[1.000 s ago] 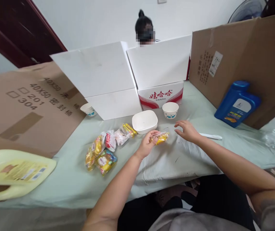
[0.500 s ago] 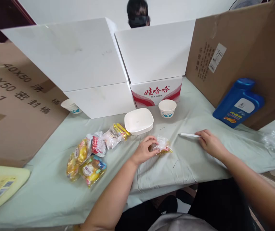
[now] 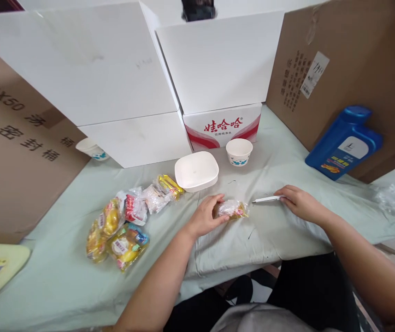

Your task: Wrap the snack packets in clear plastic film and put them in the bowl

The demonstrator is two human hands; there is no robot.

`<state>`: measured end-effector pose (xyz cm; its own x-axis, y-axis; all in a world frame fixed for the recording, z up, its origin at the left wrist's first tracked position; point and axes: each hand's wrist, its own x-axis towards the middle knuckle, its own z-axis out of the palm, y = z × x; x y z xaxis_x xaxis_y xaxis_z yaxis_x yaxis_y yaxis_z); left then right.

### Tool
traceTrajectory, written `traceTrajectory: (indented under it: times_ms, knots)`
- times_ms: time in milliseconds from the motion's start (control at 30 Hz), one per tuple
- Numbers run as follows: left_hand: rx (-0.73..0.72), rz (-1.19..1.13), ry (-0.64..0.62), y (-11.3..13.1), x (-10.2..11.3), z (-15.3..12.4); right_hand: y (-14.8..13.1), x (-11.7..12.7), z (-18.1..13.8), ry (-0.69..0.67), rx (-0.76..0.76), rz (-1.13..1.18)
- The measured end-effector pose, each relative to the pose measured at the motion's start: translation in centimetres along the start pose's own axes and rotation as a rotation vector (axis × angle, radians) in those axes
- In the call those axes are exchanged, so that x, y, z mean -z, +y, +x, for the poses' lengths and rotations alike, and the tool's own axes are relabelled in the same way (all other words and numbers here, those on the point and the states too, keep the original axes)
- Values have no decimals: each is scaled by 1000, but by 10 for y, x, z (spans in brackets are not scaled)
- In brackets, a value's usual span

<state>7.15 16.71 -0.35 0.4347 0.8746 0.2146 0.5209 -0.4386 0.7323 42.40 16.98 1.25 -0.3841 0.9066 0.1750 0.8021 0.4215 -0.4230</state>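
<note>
My left hand [image 3: 208, 215] curls its thumb and fingers round the left end of a clear-wrapped snack packet [image 3: 233, 209] lying on the cloth. In my right hand [image 3: 297, 203] is a slim white pen-like tool [image 3: 267, 199]. Its narrow dark tip points left toward the packet, a small gap apart from it; whether it is a pen or a knife I cannot tell. Beyond my left hand stands a white rectangular bowl [image 3: 196, 171]. Left of it lie several wrapped snacks, among them a yellow packet [image 3: 170, 186], a red-and-white packet [image 3: 135, 208] and a yellow-and-blue packet [image 3: 128, 245].
A white paper cup [image 3: 239, 152] stands before a white carton [image 3: 223, 127]; another cup [image 3: 92, 149] is at the left. Large brown cartons flank the table. A blue bottle [image 3: 344, 143] leans at right, a pale yellow container [image 3: 0, 272] lies at left. A person's head shows behind.
The white tool's tip has dipped and come slightly nearer the snack packet. The packet's wrapper looks flatter under my left hand. The view has shifted a little.
</note>
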Motion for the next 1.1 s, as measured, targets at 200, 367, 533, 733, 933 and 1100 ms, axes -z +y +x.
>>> traceTrajectory:
  times_ms: [200,367,533,733,933,1100]
  knots:
    - [-19,-71,98,2,1,-1,-39,-1,15,143,75,97]
    - [106,-282,218,-3,5,0,-97,-12,63,-93,391,154]
    - [152,-456,370,-5,13,1,-92,-26,92,-187,240,336]
    - [11,-320,595,-2,19,-4,-76,-36,87,13,64,584]
    - [-518,163,767,16,25,-15,-74,-45,91,90,-26,387]
    - [-479,460,191,29,11,-13,-71,-51,95,119,-64,297]
